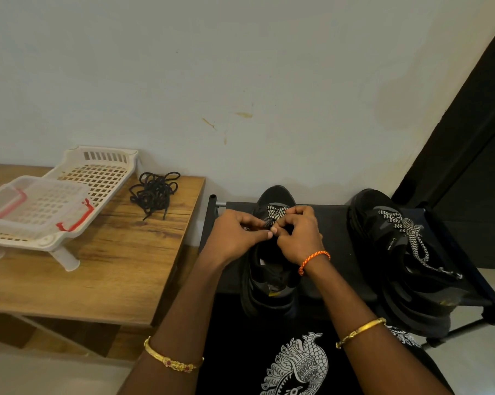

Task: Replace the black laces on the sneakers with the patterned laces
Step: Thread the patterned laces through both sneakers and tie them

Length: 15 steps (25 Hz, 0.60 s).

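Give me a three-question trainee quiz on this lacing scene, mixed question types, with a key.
1. True or false: the removed black laces lie in a loose pile on the wooden table, beside the white plastic rack.
2. Which sneaker already carries a full patterned lace?
A. the right sneaker
B. the left sneaker
C. neither
3. Fill in: the left hand and right hand both pinch the ______ at the left sneaker's eyelets.

Key:
1. True.
2. A; the sneaker under the hands is only part laced.
3. The patterned lace.
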Available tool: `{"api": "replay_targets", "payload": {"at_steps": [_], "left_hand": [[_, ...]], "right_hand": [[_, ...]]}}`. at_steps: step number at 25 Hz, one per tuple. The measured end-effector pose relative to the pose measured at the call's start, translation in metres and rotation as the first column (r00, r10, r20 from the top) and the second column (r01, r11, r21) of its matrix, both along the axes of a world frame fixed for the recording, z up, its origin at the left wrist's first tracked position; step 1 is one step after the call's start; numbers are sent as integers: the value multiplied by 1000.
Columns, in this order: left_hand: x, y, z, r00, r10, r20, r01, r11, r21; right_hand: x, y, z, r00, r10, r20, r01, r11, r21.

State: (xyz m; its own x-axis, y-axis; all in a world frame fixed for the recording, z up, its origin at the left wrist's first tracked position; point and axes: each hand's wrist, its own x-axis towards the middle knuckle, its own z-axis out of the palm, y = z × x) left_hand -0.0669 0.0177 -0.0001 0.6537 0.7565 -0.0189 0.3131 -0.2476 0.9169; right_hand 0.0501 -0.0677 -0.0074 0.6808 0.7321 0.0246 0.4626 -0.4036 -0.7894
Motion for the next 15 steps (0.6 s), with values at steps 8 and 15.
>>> {"api": "replay_targets", "payload": {"at_steps": [8, 15], "left_hand": [[0, 3, 1, 1000, 16, -19, -16, 999, -34], [1, 9, -4, 998, 49, 27, -43, 981, -189]], "right_hand": [[-4, 4, -2, 1000, -22, -21, 22, 1000, 19], [-3, 10, -10, 984, -21, -176, 50, 985, 162]]}}
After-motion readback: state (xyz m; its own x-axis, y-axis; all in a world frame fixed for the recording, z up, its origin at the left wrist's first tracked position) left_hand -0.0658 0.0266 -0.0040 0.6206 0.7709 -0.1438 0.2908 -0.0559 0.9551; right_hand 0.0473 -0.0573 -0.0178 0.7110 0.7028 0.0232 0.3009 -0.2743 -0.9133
